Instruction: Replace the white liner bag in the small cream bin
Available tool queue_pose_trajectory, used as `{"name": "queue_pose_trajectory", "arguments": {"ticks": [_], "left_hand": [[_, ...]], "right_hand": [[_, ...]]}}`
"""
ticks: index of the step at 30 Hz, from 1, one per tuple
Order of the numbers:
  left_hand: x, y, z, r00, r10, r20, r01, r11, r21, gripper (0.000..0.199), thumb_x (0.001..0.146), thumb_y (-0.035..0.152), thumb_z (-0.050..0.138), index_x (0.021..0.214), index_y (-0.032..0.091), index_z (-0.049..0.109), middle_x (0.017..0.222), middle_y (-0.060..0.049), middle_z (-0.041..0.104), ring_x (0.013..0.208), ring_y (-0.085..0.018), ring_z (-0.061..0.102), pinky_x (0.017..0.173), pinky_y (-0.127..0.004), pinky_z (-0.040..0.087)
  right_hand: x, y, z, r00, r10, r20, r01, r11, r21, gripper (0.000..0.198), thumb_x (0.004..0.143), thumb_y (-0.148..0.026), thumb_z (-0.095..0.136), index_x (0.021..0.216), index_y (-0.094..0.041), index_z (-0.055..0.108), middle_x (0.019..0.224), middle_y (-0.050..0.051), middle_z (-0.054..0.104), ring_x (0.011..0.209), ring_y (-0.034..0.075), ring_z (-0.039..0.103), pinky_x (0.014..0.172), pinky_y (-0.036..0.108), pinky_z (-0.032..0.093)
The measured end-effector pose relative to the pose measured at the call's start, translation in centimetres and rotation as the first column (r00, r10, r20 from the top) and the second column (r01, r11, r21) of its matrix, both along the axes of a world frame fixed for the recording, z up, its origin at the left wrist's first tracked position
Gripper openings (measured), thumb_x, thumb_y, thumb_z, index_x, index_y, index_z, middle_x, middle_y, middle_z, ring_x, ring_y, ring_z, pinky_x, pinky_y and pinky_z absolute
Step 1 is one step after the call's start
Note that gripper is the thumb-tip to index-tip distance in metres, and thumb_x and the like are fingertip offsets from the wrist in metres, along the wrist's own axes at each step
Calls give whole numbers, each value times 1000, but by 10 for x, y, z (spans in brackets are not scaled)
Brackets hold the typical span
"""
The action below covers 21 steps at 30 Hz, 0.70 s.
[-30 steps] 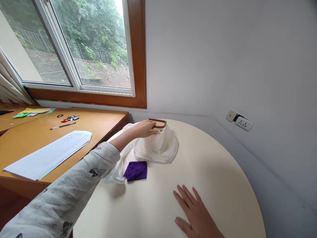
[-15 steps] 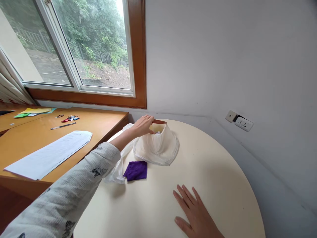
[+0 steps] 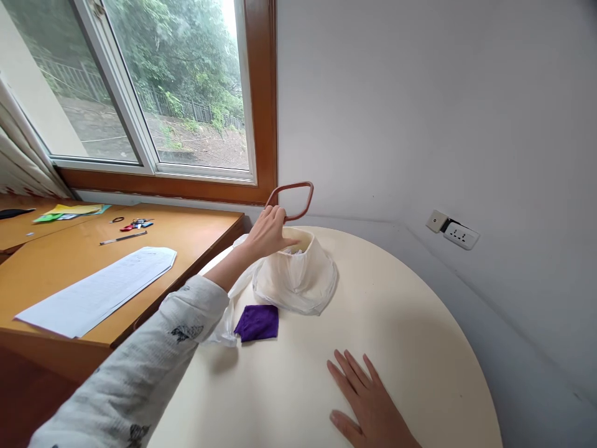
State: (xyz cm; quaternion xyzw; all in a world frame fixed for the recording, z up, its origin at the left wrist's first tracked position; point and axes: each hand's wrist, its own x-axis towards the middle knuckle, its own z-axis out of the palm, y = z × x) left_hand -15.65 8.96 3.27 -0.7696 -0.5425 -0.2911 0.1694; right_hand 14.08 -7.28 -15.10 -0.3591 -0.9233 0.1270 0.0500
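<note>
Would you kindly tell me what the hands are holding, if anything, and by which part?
The left hand holds the brown ring by its near-left corner; the right hand holds nothing.

1. Our left hand (image 3: 270,229) holds a brown frame (image 3: 310,198) tilted above a white, plastic-covered container (image 3: 316,274).
2. We see a purple cloth (image 3: 260,323) just in front of that container.
3. Our right hand (image 3: 370,401) lies spread, palm down, on the cream bench (image 3: 420,336).

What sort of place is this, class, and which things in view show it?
Probably a study or living room indoors, at home or in an office: a wooden desk bearing papers and a pen, a window onto trees, and a wall socket.
</note>
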Motion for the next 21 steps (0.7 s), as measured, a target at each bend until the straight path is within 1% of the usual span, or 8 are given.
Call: {"name": "queue_pose_trajectory", "arguments": {"ticks": [2, 3, 4, 6, 8, 11, 15, 21], "left_hand": [[5, -11, -1, 941, -51, 336, 44, 999, 29, 44, 68, 55, 62, 73, 20, 36, 74, 0, 42, 72, -17, 42, 66, -28, 35], [9, -16, -2, 851, -92, 516, 86, 996, 37, 42, 71, 56, 57, 70, 20, 36, 69, 2, 40, 66, -15, 41, 62, -26, 34], [12, -22, -4, 717, -139, 683, 143, 988, 51, 42, 74, 58, 52, 67, 20, 35, 65, 3, 37, 61, -13, 38, 58, -25, 32], [20, -34, -8, 352, -219, 910, 288, 950, 117, 47, 78, 63, 41, 60, 20, 33, 58, 4, 31, 53, -11, 33, 53, -24, 31], [27, -45, -13, -8, -225, 974, 420, 884, 208, 53, 79, 67, 34, 54, 20, 29, 54, 5, 27, 48, -10, 31, 50, -23, 31], [35, -58, -22, -334, -123, 935, 552, 778, 300, 58, 79, 68, 34, 48, 19, 25, 49, 6, 23, 44, -8, 31, 47, -22, 32], [39, -68, -36, -534, 48, 844, 623, 698, 355, 60, 78, 67, 39, 44, 19, 23, 44, 5, 25, 41, -8, 33, 43, -22, 32], [42, -76, -51, -656, 196, 729, 645, 647, 407, 59, 76, 65, 43, 44, 19, 26, 45, 5, 28, 41, -8, 33, 43, -23, 32]], "right_hand": [[0, 0, -2, 1000, 7, -7, -7, 1000, 2, 61, 90, -49, 31, 142, -29, 7, 147, 2, 14, 134, 31, 19, 105, 57, 20], [0, 1, -2, 1000, 11, -8, -11, 1000, 0, 61, 89, -50, 32, 142, -29, 7, 147, 2, 14, 134, 32, 20, 105, 57, 21], [0, 1, -2, 1000, 13, -8, -13, 1000, -3, 61, 89, -50, 32, 142, -29, 7, 147, 2, 14, 133, 32, 20, 105, 57, 21], [0, 2, -2, 1000, 14, -12, -14, 1000, -8, 62, 89, -50, 32, 142, -30, 7, 147, 2, 14, 133, 32, 20, 105, 57, 22], [0, 2, -2, 1000, 9, -20, -9, 1000, -9, 61, 89, -50, 33, 141, -30, 8, 147, 1, 14, 133, 32, 20, 105, 56, 22], [1, 2, -2, 999, -1, -40, 0, 1000, -16, 62, 88, -50, 35, 141, -31, 9, 147, 0, 15, 134, 30, 20, 106, 55, 21], [3, 3, -6, 992, -80, -100, 75, 996, -48, 58, 91, -43, 31, 142, -28, 6, 146, 0, 19, 134, 25, 22, 108, 51, 20], [3, 2, -9, 969, -175, -174, 158, 981, -109, 55, 92, -39, 32, 142, -25, 13, 145, 2, 27, 133, 22, 26, 111, 47, 19]]}}
